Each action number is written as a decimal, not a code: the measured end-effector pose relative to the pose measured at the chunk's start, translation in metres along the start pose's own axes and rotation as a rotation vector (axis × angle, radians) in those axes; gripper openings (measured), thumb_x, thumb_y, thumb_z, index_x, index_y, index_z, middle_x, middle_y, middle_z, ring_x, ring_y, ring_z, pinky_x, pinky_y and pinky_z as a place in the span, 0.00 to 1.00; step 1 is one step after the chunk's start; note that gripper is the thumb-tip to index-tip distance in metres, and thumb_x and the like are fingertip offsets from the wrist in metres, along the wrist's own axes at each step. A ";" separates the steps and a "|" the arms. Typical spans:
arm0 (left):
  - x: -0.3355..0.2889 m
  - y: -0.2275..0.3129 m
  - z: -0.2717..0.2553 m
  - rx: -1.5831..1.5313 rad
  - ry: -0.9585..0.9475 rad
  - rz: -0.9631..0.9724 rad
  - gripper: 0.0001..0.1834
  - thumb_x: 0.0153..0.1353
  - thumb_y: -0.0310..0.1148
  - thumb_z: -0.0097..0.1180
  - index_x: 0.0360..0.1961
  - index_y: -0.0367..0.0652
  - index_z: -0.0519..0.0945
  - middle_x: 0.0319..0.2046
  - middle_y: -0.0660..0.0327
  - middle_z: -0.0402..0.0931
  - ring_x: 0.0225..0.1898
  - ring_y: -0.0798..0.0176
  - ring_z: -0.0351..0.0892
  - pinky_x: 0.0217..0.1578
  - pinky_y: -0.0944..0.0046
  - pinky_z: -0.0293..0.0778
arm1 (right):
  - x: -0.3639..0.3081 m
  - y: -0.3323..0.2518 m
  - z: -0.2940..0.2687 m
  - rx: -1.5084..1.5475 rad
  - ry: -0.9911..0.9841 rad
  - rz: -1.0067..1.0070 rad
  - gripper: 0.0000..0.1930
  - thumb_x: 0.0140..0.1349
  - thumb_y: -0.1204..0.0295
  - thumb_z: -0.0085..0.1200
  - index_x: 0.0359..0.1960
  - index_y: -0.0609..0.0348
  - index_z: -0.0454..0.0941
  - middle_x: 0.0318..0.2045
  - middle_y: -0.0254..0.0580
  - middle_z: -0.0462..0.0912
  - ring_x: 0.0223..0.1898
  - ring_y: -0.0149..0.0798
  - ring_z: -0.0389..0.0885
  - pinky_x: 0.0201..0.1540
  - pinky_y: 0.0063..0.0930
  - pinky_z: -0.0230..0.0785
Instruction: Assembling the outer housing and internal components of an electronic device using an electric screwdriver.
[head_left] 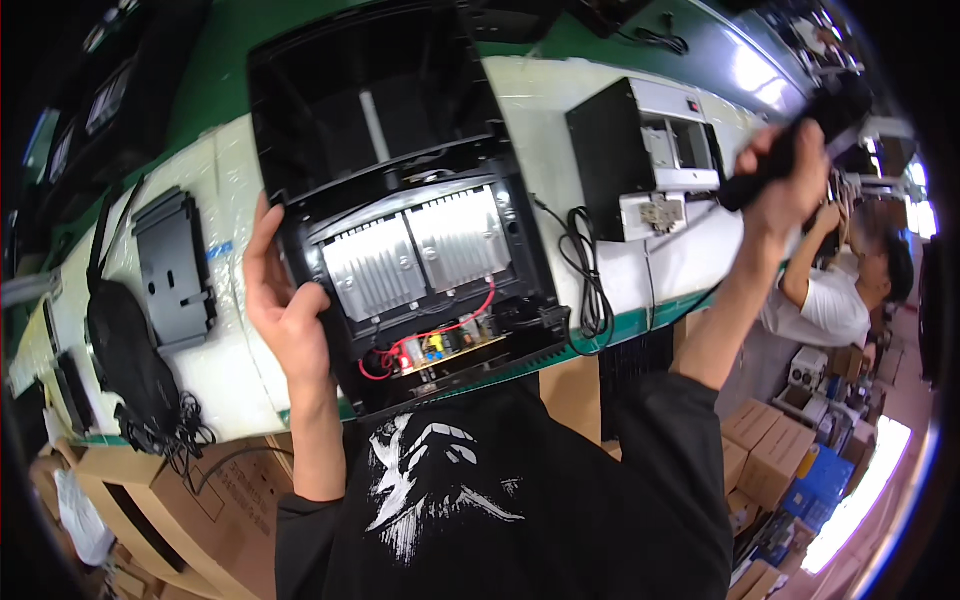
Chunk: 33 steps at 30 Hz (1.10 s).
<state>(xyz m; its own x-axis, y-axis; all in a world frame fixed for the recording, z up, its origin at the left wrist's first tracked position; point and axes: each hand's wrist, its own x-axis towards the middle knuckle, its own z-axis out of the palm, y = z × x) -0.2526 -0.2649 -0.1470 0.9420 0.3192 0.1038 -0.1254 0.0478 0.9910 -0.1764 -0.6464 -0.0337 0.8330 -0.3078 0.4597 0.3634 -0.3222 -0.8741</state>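
Case [525, 250], black, sits between our hands, with what looks like its lid [320, 100] laid open beyond them, probably to keep the silver plates [375, 270] and red wire [455, 325] in reach. Our left hand [288, 315] grips its left side, thumb bent, seemingly to steady it. Our right hand [795, 185] is closed round a black tool [740, 190], held well apart from the case, perhaps for clearance. A machine [605, 140] stands on the bench [240, 375] just left of that hand. Nearer us than the left hand, a carton [235, 490] bears slanted dark print; we make out no brand on the case.
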 end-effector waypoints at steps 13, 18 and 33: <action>-0.001 0.002 -0.004 -0.045 0.007 -0.010 0.38 0.31 0.13 0.37 0.53 0.30 0.68 0.65 0.47 0.54 0.64 0.54 0.57 0.63 0.63 0.52 | -0.093 -0.163 -0.070 0.576 -0.043 -0.734 0.21 0.45 0.55 0.65 0.18 0.50 0.64 0.18 0.26 0.69 0.17 0.21 0.68 0.26 0.11 0.63; -0.001 0.000 -0.002 -0.068 -0.027 -0.007 0.37 0.32 0.13 0.37 0.53 0.32 0.69 0.65 0.48 0.55 0.64 0.55 0.58 0.63 0.64 0.54 | -0.118 -0.158 0.012 0.729 -0.092 -0.805 0.20 0.51 0.61 0.64 0.17 0.53 0.63 0.16 0.27 0.70 0.15 0.21 0.70 0.22 0.09 0.69; 0.000 -0.004 -0.008 -0.084 -0.024 0.012 0.35 0.34 0.13 0.37 0.52 0.33 0.70 0.64 0.49 0.55 0.63 0.56 0.60 0.62 0.63 0.55 | -0.168 -0.089 0.091 0.455 -0.262 -0.427 0.45 0.53 0.32 0.40 0.65 0.46 0.45 0.23 0.43 0.67 0.14 0.34 0.67 0.13 0.25 0.66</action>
<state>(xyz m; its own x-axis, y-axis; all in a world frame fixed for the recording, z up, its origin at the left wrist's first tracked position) -0.2548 -0.2580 -0.1519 0.9475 0.2972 0.1183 -0.1611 0.1238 0.9791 -0.3108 -0.4842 -0.0479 0.6303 0.0088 0.7763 0.7746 0.0593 -0.6296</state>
